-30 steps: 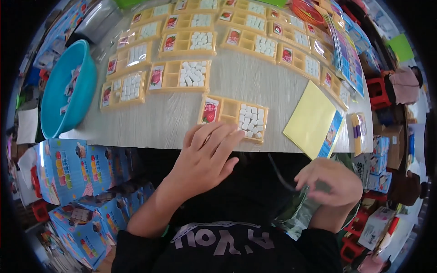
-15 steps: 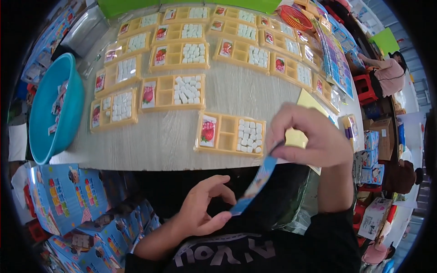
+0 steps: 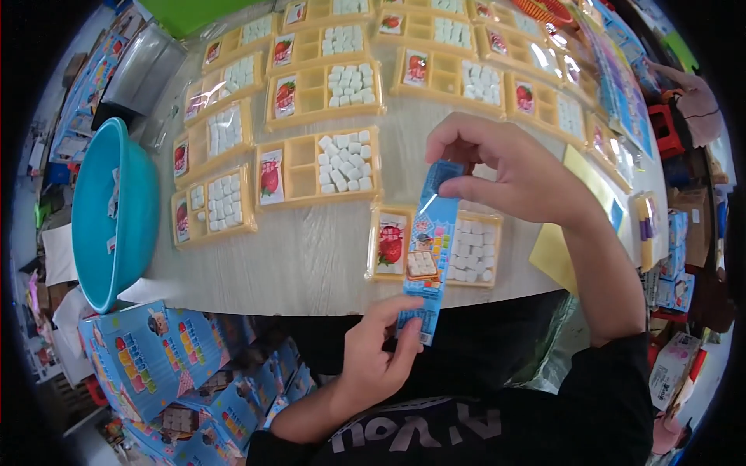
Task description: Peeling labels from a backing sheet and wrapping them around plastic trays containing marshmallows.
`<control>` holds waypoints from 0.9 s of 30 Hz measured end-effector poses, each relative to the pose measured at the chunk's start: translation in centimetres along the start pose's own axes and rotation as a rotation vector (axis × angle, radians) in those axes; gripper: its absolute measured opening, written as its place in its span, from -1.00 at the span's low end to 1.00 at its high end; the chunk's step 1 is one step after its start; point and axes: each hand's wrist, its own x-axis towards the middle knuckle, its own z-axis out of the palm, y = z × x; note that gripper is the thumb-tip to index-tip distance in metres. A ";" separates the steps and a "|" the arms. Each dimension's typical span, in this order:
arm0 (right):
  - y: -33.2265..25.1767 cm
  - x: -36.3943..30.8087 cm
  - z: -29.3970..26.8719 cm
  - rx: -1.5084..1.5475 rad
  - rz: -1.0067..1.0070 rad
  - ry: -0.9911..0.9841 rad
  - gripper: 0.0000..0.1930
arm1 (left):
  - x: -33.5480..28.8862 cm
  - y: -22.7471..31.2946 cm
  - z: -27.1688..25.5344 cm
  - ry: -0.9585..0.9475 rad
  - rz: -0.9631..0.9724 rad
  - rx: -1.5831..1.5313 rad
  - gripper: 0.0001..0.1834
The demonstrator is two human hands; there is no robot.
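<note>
A flat blue printed card sleeve is stretched between my two hands over the table's near edge. My right hand pinches its far end between thumb and fingers, and my left hand grips the near end. Beneath the sleeve lies a cream plastic tray, partly covered by it. Its left compartment holds a strawberry-printed packet; small white pieces fill the right one. Just left and farther off is a similar tray, also with a packet and white pieces.
Several more filled trays stand in rows across the table. A teal basin with packets stands at the left edge. Blue printed boxes are stacked below left. Yellow sheets lie right of my right hand. A seated person is far right.
The sleeve has turned from edge-on to showing its printed face. My left hand has closed on its near end. The view has shifted, so the trays appear lower and farther right.
</note>
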 end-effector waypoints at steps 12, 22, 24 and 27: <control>2.6 0.4 1.1 0.038 0.015 0.063 -0.57 | 1.9 3.6 -0.2 -0.029 -0.224 0.231 -0.72; 2.7 0.6 1.3 -0.072 -0.029 0.080 -0.60 | 2.5 3.8 -0.2 -0.021 -0.241 0.255 -0.76; 3.0 0.5 1.5 -0.126 -0.078 0.089 -0.61 | 2.6 4.0 -0.2 -0.033 -0.255 0.267 -0.76; 3.0 0.3 1.6 -0.166 -0.122 0.063 -0.60 | 2.5 4.4 -0.2 -0.049 -0.295 0.265 -0.76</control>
